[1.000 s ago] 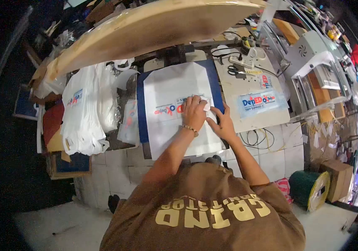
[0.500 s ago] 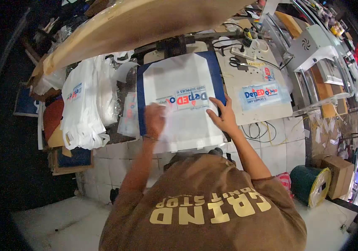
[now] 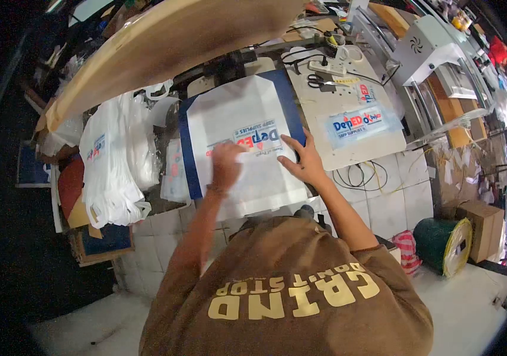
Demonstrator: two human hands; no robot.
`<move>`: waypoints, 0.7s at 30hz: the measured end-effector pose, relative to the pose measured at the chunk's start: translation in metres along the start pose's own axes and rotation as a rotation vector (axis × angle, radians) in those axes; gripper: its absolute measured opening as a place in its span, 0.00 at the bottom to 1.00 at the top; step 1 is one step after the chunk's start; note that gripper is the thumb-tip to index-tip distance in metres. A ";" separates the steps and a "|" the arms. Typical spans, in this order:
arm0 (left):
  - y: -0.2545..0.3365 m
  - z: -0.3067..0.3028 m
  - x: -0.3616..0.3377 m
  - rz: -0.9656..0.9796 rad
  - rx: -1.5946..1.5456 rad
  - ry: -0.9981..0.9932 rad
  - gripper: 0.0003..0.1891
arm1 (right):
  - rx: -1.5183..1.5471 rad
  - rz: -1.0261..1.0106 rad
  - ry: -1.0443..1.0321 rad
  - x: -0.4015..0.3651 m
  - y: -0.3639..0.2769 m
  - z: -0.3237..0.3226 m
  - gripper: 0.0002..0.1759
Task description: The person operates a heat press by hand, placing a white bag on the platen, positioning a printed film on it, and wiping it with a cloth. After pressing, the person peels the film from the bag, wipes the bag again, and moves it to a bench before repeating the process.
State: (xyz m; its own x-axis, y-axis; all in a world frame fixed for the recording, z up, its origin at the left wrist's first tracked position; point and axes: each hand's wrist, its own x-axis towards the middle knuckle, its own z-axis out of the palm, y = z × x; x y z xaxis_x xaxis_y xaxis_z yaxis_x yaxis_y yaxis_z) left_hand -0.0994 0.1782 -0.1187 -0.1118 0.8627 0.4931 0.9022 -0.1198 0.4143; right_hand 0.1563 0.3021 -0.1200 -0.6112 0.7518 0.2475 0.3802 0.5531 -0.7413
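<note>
A white bag (image 3: 244,193) lies flat over a dark blue board (image 3: 189,157), with a blue and red DepED print (image 3: 259,137) upside down to me. My left hand (image 3: 227,166) is over the left part of this print, blurred by motion, and its fingers cannot be made out clearly. At the print's right end, my right hand (image 3: 303,159) rests on the bag's right side with thumb and fingers spread apart. It holds nothing.
White bags (image 3: 108,166) are piled at the left. On the right board are a printed clear film (image 3: 357,124), scissors (image 3: 321,82) and a power strip (image 3: 326,66). A large curved wooden piece (image 3: 176,47) overhangs the back. A white machine (image 3: 422,50) stands far right.
My left hand has moved right, from beside the print to over its left part. My right hand stays at the print's right end. The whole view has shifted slightly.
</note>
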 end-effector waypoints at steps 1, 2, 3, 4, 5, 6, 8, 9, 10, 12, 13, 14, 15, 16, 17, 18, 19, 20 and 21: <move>-0.011 -0.023 -0.003 -0.096 0.033 -0.054 0.14 | -0.009 0.000 -0.004 0.000 0.000 0.000 0.36; -0.022 -0.030 -0.009 -0.142 0.096 -0.013 0.11 | -0.020 0.000 -0.007 0.000 0.000 0.000 0.36; -0.018 -0.029 -0.006 -0.189 0.093 -0.021 0.11 | -0.022 0.005 0.002 -0.001 0.001 0.002 0.36; -0.014 -0.024 0.000 -0.237 0.091 -0.021 0.11 | -0.068 -0.019 0.009 0.000 0.003 0.003 0.37; -0.007 -0.011 0.008 -0.232 0.088 -0.019 0.11 | -0.111 -0.042 0.013 0.001 0.004 0.004 0.37; 0.008 0.007 0.021 -0.209 0.072 -0.003 0.12 | -0.114 -0.042 0.012 0.000 0.003 0.004 0.37; 0.044 0.033 0.050 -0.119 0.106 0.031 0.15 | -0.043 -0.005 -0.030 0.001 0.002 0.000 0.37; 0.044 0.037 0.058 -0.141 0.087 0.018 0.15 | -0.052 -0.009 -0.030 0.001 0.003 0.000 0.37; 0.044 0.041 0.066 -0.166 0.070 0.007 0.14 | -0.056 -0.016 -0.020 0.000 0.004 0.001 0.37; 0.029 0.035 0.087 -0.259 0.112 -0.014 0.14 | -0.052 -0.022 -0.005 0.002 0.003 0.002 0.37; 0.023 0.033 0.093 -0.345 0.155 -0.045 0.13 | -0.040 -0.011 -0.006 0.002 0.002 0.002 0.38; 0.027 0.036 0.089 -0.340 0.154 -0.053 0.13 | -0.029 0.003 -0.010 0.000 0.000 0.001 0.38; 0.035 0.038 0.084 -0.335 0.143 -0.120 0.13 | -0.030 0.004 -0.007 -0.002 -0.001 -0.001 0.38; 0.041 0.042 0.083 -0.322 0.134 -0.183 0.13 | -0.014 0.019 -0.022 -0.001 -0.003 -0.002 0.39; 0.045 0.048 0.077 -0.248 0.111 -0.084 0.15 | 0.002 0.039 -0.036 0.001 -0.005 -0.003 0.39; 0.042 0.049 0.080 -0.247 0.104 -0.091 0.15 | -0.001 0.049 -0.035 0.001 -0.004 -0.002 0.39; 0.035 0.048 0.087 -0.337 0.108 -0.099 0.15 | -0.018 0.005 -0.012 0.002 -0.002 -0.002 0.40; 0.028 0.048 0.093 -0.430 0.115 -0.106 0.16 | -0.034 -0.042 0.008 0.000 -0.001 -0.001 0.40; 0.028 0.041 0.101 -0.416 0.126 -0.075 0.17 | -0.032 -0.039 -0.003 -0.003 -0.003 -0.002 0.40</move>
State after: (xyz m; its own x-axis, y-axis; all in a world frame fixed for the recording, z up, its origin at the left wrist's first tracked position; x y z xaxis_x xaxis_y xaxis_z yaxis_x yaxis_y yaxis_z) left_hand -0.0683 0.2819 -0.0889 -0.4498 0.8588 0.2451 0.8311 0.3021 0.4670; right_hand 0.1585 0.2984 -0.1172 -0.6281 0.7284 0.2738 0.3779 0.5932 -0.7109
